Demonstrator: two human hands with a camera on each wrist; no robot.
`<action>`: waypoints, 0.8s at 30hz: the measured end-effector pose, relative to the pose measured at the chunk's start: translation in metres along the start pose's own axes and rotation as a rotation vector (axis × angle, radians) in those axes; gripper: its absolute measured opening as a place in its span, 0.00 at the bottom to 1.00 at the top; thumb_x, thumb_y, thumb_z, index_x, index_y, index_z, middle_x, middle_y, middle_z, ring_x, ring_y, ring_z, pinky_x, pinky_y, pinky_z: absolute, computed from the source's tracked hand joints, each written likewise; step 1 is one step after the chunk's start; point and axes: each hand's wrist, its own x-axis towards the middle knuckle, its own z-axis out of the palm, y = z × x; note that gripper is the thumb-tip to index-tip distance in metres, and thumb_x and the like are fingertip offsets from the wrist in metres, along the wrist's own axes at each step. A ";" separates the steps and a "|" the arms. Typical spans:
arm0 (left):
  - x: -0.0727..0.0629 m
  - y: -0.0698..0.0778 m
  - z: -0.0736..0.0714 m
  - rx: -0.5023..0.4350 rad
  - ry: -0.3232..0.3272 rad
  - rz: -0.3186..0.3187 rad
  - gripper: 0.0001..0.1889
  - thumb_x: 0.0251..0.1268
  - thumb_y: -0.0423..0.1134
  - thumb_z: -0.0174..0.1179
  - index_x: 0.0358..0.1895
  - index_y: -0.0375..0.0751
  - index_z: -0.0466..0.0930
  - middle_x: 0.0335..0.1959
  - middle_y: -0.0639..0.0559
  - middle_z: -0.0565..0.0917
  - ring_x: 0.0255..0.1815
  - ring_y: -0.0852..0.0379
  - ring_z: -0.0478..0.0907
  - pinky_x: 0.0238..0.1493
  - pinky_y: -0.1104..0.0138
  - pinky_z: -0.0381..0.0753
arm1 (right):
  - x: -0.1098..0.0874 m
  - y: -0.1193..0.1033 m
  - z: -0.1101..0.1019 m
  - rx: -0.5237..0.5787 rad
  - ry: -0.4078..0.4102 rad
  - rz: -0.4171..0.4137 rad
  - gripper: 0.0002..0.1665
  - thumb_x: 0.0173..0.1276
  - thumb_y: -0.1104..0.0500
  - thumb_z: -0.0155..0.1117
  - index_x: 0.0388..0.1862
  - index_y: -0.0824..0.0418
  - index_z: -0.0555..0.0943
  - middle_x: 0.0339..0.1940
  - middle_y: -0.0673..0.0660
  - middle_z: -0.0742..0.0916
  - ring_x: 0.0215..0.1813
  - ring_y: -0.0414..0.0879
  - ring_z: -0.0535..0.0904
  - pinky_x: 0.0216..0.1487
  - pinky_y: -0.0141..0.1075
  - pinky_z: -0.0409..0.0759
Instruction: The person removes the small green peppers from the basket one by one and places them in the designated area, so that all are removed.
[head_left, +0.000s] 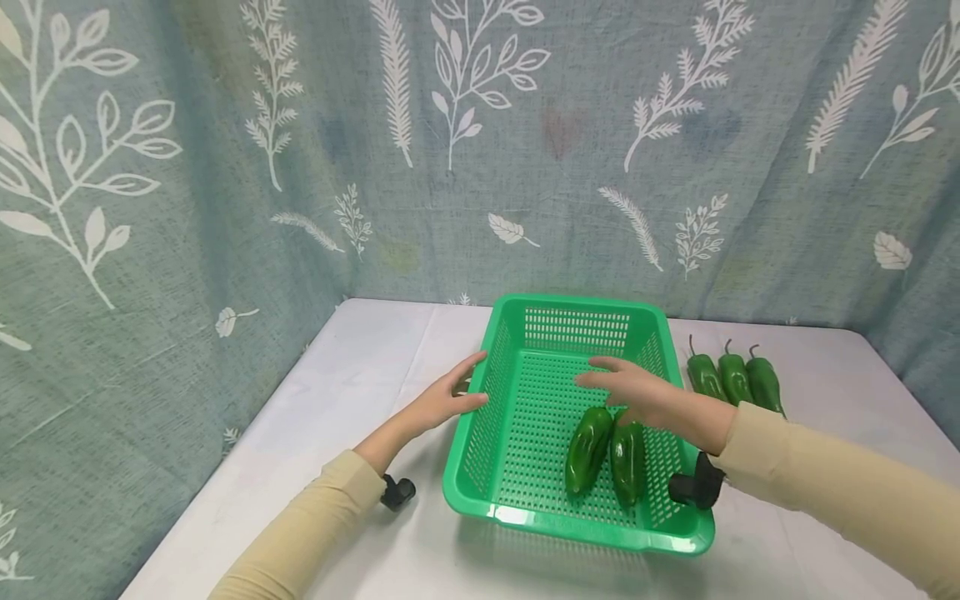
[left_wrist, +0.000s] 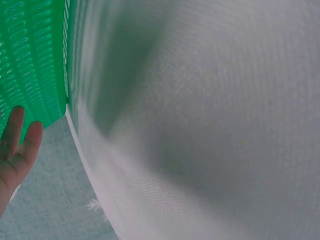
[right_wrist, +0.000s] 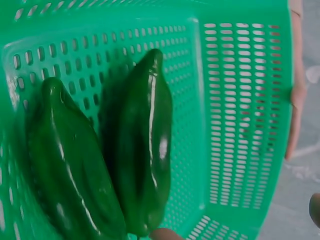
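A green plastic basket (head_left: 517,514) stands on the table, with two glossy green peppers (head_left: 588,452) lying side by side in its near right part. My left hand (head_left: 441,402) is at the basket's left side, fingers spread and fingertips right at the rim. Over the right half of the basket is my right hand (head_left: 641,393), its fingers extended and loosely parted, nothing gripped. In the right wrist view a fingertip (right_wrist: 166,234) shows close to the end of one pepper (right_wrist: 145,145). The stem ends of the peppers are partly hidden beneath the hand in the head view.
Three more green peppers (head_left: 735,379) with stems lie in a row on the white-covered table (head_left: 375,358), right of the basket. A patterned grey-green curtain (head_left: 420,208) hangs behind the table and along its sides. Each wrist carries a small black camera (head_left: 397,493).
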 end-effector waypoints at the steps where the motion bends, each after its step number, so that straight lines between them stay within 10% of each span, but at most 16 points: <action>1: 0.000 0.000 0.000 0.003 0.002 -0.001 0.41 0.62 0.53 0.56 0.73 0.54 0.43 0.70 0.40 0.55 0.64 0.42 0.63 0.58 0.48 0.68 | 0.002 0.001 0.003 -0.004 -0.009 0.004 0.46 0.67 0.48 0.54 0.74 0.60 0.42 0.72 0.71 0.48 0.67 0.75 0.46 0.57 0.67 0.58; 24: 0.001 -0.002 -0.001 -0.004 -0.010 0.017 0.41 0.62 0.52 0.56 0.73 0.50 0.43 0.69 0.39 0.58 0.63 0.41 0.65 0.56 0.50 0.70 | 0.027 0.024 0.028 0.015 0.045 0.020 0.53 0.62 0.58 0.60 0.73 0.64 0.36 0.69 0.73 0.53 0.67 0.72 0.51 0.51 0.60 0.71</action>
